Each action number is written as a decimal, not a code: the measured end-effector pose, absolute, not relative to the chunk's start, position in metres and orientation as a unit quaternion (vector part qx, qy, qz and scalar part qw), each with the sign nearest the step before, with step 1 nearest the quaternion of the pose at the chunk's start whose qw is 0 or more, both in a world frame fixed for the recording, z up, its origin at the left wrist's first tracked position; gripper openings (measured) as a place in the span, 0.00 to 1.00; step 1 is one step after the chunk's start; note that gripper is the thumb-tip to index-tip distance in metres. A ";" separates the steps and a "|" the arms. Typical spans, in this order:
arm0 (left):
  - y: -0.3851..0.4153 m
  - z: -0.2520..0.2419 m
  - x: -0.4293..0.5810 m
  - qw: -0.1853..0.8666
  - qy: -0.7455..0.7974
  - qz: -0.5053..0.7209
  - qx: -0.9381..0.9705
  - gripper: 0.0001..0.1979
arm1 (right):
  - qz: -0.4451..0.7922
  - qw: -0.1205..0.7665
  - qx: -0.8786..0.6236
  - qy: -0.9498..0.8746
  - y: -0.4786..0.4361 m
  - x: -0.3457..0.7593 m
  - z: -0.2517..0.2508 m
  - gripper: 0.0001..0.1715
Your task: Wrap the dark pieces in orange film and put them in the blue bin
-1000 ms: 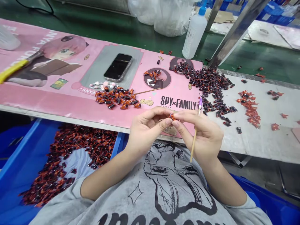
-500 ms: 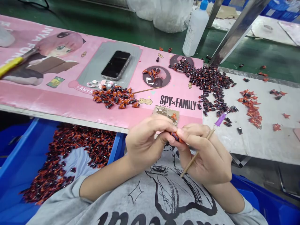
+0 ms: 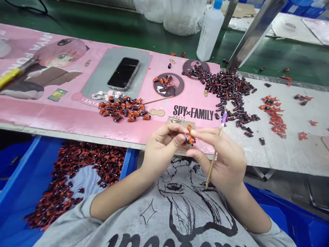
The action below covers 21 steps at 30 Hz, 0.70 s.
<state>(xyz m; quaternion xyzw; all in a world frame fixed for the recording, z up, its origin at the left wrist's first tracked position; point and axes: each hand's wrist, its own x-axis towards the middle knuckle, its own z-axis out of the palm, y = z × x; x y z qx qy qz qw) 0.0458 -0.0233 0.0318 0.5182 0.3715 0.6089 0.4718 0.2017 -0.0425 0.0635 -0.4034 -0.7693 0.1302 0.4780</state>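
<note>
My left hand [image 3: 161,145] pinches a small orange-and-black twisted piece [image 3: 190,138] between thumb and forefinger, held over the near edge of the table [image 3: 290,154]. Blur and my fingers hide much of it. A thin blue bit shows at its left side, but I can't make out what that belongs to. My right hand [image 3: 221,159] curls around a wooden stick [image 3: 214,164] with a purple sleeve [image 3: 224,117] near its upper end. My right forefinger lies just beside the piece; whether they touch, I can't tell.

A printed card [image 3: 180,120] lies mostly hidden beneath my hands, on a pink SPY×FAMILY mat [image 3: 61,116]. Upper middle of the mat: a black smartphone [image 3: 123,73] on a gray panel, with a pile of orange-and-black pieces [image 3: 123,108] below it and a thin stick [image 3: 159,100] beside that pile. Pale pink pieces [image 3: 108,93] sit between phone and pile. To the right, a dense spill of dark pieces [image 3: 227,87] crosses the mat's edge onto the table, and orange scraps [image 3: 273,116] lie farther right. Lower left, a blue bin [image 3: 130,164] holds a heap of similar pieces [image 3: 77,171], partly cut off by my arm. A plastic squeeze bottle [image 3: 210,32] stands at top center, its cap cut off by the frame.
</note>
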 end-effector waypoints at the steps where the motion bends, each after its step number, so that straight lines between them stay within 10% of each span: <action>1: -0.015 0.031 0.042 0.481 0.386 0.597 0.514 0.13 | 0.133 0.479 -0.416 -0.761 -0.042 0.207 0.063 0.14; 12: 0.164 0.032 0.000 0.077 0.558 0.263 0.783 0.01 | 0.105 0.455 -0.558 -0.686 -0.033 0.257 0.054 0.10; 21: 0.026 0.078 -0.019 0.068 0.394 0.112 0.910 0.14 | 0.069 0.456 -0.621 -0.633 -0.063 0.289 0.048 0.09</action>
